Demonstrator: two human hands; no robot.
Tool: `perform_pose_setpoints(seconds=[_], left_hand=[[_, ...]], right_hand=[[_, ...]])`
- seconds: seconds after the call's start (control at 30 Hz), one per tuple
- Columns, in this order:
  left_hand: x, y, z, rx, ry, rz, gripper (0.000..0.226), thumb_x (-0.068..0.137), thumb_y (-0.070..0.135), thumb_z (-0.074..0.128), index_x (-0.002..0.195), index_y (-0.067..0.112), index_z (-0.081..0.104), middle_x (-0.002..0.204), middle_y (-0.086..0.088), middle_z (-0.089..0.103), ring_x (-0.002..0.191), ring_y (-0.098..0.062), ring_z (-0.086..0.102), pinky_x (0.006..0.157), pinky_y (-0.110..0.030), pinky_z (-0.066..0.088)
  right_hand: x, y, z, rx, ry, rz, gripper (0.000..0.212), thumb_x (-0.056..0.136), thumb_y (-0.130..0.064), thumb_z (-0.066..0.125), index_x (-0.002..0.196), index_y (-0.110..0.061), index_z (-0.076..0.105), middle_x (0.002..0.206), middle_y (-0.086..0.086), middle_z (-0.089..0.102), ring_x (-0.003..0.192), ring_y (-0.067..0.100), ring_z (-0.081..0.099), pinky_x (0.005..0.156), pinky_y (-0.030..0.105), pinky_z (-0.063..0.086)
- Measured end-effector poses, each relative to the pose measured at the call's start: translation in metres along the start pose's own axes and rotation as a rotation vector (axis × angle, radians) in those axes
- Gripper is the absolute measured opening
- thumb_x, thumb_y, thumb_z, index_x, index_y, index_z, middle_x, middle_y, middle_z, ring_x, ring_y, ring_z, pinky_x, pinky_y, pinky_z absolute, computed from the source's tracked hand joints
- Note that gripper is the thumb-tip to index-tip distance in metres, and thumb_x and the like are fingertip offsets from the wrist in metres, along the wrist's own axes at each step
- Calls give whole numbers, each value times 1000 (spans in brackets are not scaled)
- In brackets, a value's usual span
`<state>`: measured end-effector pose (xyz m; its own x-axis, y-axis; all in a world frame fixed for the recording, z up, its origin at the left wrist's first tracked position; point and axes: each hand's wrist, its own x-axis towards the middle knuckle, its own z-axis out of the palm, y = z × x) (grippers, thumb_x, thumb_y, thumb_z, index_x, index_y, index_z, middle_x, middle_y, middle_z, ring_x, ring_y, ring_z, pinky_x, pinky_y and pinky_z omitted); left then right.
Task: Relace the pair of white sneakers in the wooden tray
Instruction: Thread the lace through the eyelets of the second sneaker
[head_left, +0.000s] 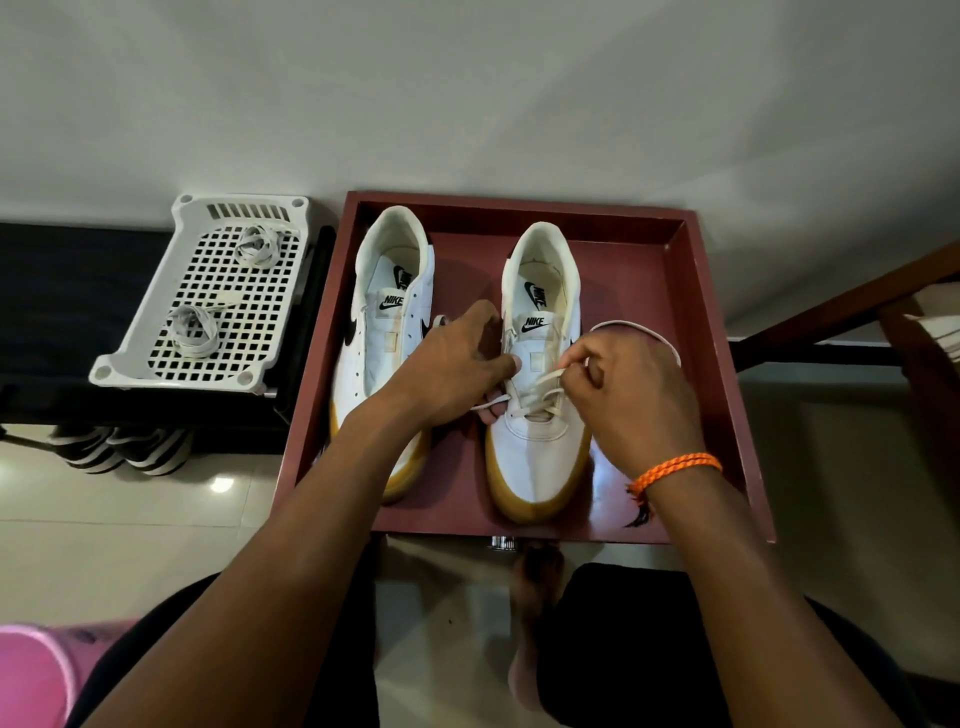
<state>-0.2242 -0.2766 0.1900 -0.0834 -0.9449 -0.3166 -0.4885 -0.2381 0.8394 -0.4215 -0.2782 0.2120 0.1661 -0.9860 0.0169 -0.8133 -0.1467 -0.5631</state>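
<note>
Two white sneakers with gum soles stand side by side in a reddish wooden tray (696, 332), toes toward me. The left sneaker (382, 322) has bare eyelets and no lace. The right sneaker (540, 447) carries a white lace (540, 387) crossed through its lowest eyelets. My left hand (452, 369) grips the right sneaker's left side by the eyelets, its thumb on the tongue. My right hand (634, 389) pinches one end of the lace above the shoe's right eyelets; the lace loops out to the right behind it.
A white perforated plastic basket (135, 358) sits left of the tray on a dark bench and holds two coiled white laces (195, 330). Striped slippers (119, 447) lie under the bench. A wooden rail (841, 306) crosses at the right. My knees are below the tray.
</note>
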Motion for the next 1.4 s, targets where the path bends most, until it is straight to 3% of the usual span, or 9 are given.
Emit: perform_pose_setpoints(seconds=[0.1,0.23,0.33,0.57,0.7,0.93,1.17,1.3,1.4], left_hand=[[-1,1,-1,-48,-25,-10,24,105,19,64,119,12,46,74,-11,78,63,-33,78,77,-52,66],[0,0,1,-8,4,-11,27,103,23,66,120,17,46,76,-10,78,64,-29,78,78,-52,65],[1,1,3,-57,9,-40,27,103,20,66,121,16,46,76,-11,77,65,-33,77,75,-54,66],[0,3,0,-129,-37,-67,28,104,17,67,121,14,45,84,-13,79,70,-39,78,69,-45,66],[1,2,-1,-125,-41,-71,28,103,16,67,120,15,45,81,-13,79,68,-39,77,68,-44,65],[-1,7,-3,-79,-31,-59,32,102,17,68,125,13,46,81,-11,79,63,-32,77,69,-43,66],[-1,6,-3,-91,-39,-68,33,103,15,67,127,12,45,82,-13,79,65,-33,78,69,-45,67],[-3,8,-3,-97,-29,-81,31,103,16,68,125,13,46,82,-13,79,62,-29,76,51,-31,58],[-2,7,-3,2,13,-62,33,100,22,71,124,17,50,86,-13,78,72,-31,76,64,-40,61]], right_hand=[[0,1,-9,37,70,-38,17,94,-17,61,90,-25,74,51,-13,49,56,5,52,52,26,35],[-9,-8,15,47,-71,-76,29,89,-34,50,106,-32,74,61,-9,57,64,16,57,60,37,50],[-14,-8,32,-80,-155,-73,18,94,-32,52,95,-28,69,81,1,68,82,29,65,62,34,45],[5,7,5,153,4,66,23,83,-30,59,63,-18,63,59,-2,62,60,18,60,57,37,48],[6,13,-10,192,121,51,21,89,-18,63,70,-18,72,62,-6,65,58,10,60,58,29,44],[-9,-6,23,83,-162,2,23,87,-35,60,102,-32,77,71,-7,66,75,22,67,68,38,57],[-7,-7,24,30,-182,-35,11,89,-30,66,79,-26,70,58,-8,56,65,19,64,63,36,54],[1,4,0,86,10,55,16,78,-30,70,65,-23,66,51,-9,56,52,10,53,53,32,45],[3,7,-8,114,68,20,13,83,-19,71,72,-25,76,54,-7,60,52,11,56,55,32,49]])
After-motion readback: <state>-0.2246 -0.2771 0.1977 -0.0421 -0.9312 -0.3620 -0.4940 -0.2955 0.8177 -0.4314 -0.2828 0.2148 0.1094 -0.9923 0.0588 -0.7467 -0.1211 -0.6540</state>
